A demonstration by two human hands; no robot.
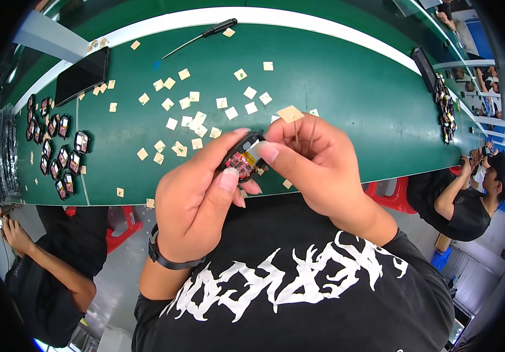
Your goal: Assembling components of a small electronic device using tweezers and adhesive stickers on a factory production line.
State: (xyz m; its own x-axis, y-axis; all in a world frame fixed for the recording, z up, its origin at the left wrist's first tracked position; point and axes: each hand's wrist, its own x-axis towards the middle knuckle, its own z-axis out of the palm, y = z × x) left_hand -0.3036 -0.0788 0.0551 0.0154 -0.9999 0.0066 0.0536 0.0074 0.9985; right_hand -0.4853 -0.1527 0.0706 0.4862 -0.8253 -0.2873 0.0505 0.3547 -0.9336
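Observation:
Above the near edge of the green table, my left hand (197,199) holds a small black electronic device (242,162) between its thumb and fingers. The open casing shows a red circuit board, yellow tape and a silver-grey flat part (253,151). My right hand (317,161) is closed at the device's right side, its thumb pressing on that grey part and its other fingers curled. A tan paper square (290,114) sits at the index finger of the right hand; whether it is stuck or pinched there I cannot tell.
Many small paper squares (199,117) lie scattered over the green table (370,100). A screwdriver (205,36) rests at the far side. Similar black devices (63,156) stand at the left near a dark flat panel (82,76), more (445,111) at far right. Co-workers sit on both sides.

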